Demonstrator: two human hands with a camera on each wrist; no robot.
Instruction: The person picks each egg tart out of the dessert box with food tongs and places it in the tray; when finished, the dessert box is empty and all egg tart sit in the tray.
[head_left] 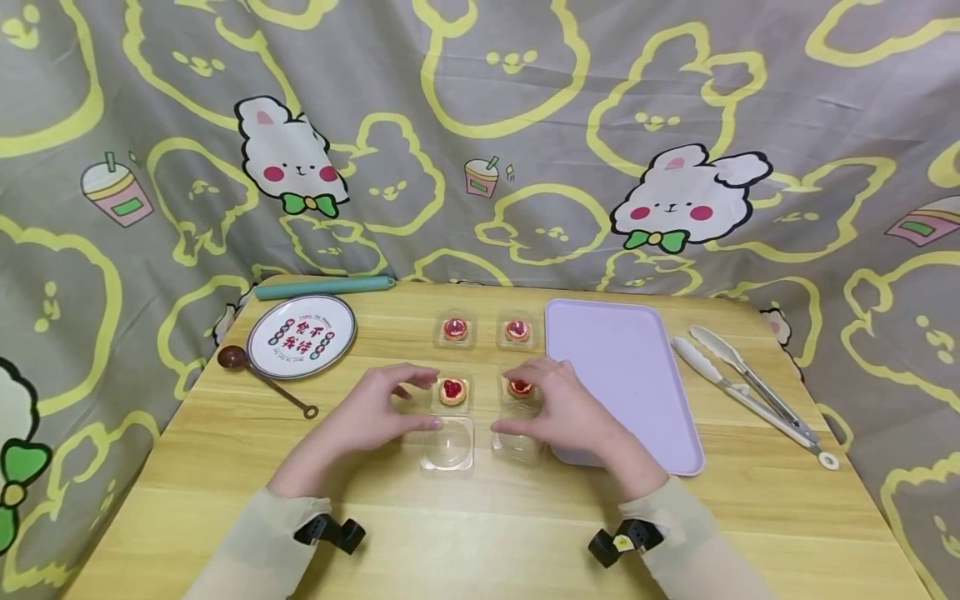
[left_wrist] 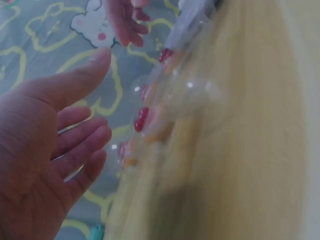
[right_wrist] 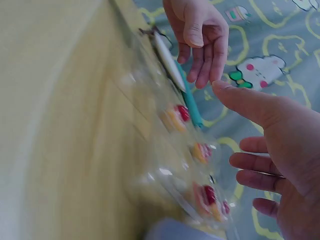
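Observation:
My left hand (head_left: 382,408) hovers at the left side of an open clear plastic box holding a small red-topped tart (head_left: 453,391). The box's clear lid (head_left: 447,443) lies folded out toward me. My right hand (head_left: 558,400) is above a second open box, partly covering its tart (head_left: 520,387); its lid (head_left: 517,447) also lies toward me. In the left wrist view, my left hand (left_wrist: 65,135) has loose, spread fingers with nothing between them. My right hand (right_wrist: 280,160) looks equally relaxed in the right wrist view, apart from the boxes.
Behind stand two more boxed tarts, a left one (head_left: 455,329) and a right one (head_left: 517,330), lids apparently closed. A lilac tray (head_left: 622,375) and metal tongs (head_left: 750,392) lie at right. At left are a printed plate (head_left: 302,337), a brown ladle (head_left: 234,357) and a teal roll (head_left: 326,287).

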